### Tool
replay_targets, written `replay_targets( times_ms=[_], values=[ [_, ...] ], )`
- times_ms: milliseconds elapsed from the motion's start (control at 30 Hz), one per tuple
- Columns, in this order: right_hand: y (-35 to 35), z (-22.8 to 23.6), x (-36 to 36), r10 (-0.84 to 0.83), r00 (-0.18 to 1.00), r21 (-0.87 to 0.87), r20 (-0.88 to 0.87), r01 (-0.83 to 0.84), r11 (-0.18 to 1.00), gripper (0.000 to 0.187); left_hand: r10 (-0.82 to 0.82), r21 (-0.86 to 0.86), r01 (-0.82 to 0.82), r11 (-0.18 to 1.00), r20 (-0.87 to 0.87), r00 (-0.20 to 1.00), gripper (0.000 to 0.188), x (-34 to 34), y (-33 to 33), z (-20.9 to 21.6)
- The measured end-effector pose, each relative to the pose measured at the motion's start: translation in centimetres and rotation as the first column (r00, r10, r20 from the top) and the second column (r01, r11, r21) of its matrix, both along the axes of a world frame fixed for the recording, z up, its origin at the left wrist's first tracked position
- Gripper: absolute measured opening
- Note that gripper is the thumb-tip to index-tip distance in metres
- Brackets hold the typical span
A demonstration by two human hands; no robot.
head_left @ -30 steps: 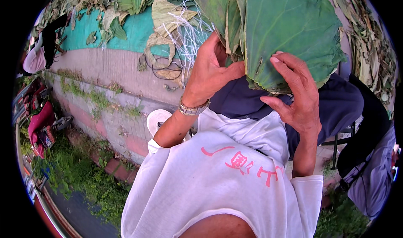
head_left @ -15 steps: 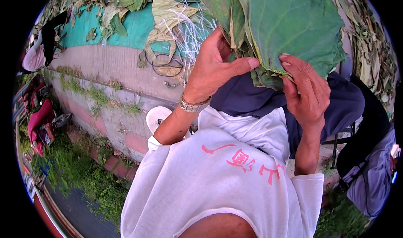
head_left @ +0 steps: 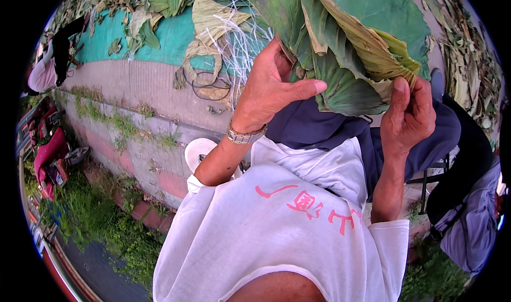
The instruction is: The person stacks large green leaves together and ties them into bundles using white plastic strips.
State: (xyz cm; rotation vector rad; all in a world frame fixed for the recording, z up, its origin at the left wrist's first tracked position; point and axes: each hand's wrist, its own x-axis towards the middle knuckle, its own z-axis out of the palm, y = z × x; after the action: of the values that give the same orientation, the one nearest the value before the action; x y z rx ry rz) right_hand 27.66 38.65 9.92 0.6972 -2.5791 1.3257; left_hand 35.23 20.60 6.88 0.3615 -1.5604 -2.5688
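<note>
One bundle of large green leaves (head_left: 356,46), folded over, held up above the dark blue lap. Left hand (head_left: 269,86) grasping the bundle's left side, thumb stretched across its lower edge. Right hand (head_left: 410,113) pinching the bundle's folded right corner between thumb and fingers. One metal wristwatch (head_left: 244,137) below the left hand. To the left of the bundle: one tangle of white strings (head_left: 239,46) and one teal sheet (head_left: 175,35) strewn with more leaves. One white round object (head_left: 198,152) lower left of the bundle, beside the elbow.
</note>
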Motion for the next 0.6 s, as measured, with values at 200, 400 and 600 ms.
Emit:
replay_targets(
  times_ms=[200,400,600],
  values=[
    [-0.8,-1.1,0.1,0.22,0.962,-0.06,-0.163,-0.233,0.971,0.009,0.04,0.047,-0.043,0.998,0.052,0.998,0.056,-0.3,0.5,0.1],
    [-0.8,-1.8,-0.2,0.424,0.892,-0.011,-0.16,-0.431,0.902,0.033,0.097,0.112,-0.106,0.988,0.078,0.992,0.051,-0.8,0.9,0.8],
    [-1.1,-1.9,0.5,0.453,0.88,0.114,-0.143,-0.44,0.891,0.064,0.11,0.082,-0.12,0.989,0.117,0.987,0.051,-1.2,1.1,0.9]
  ],
)
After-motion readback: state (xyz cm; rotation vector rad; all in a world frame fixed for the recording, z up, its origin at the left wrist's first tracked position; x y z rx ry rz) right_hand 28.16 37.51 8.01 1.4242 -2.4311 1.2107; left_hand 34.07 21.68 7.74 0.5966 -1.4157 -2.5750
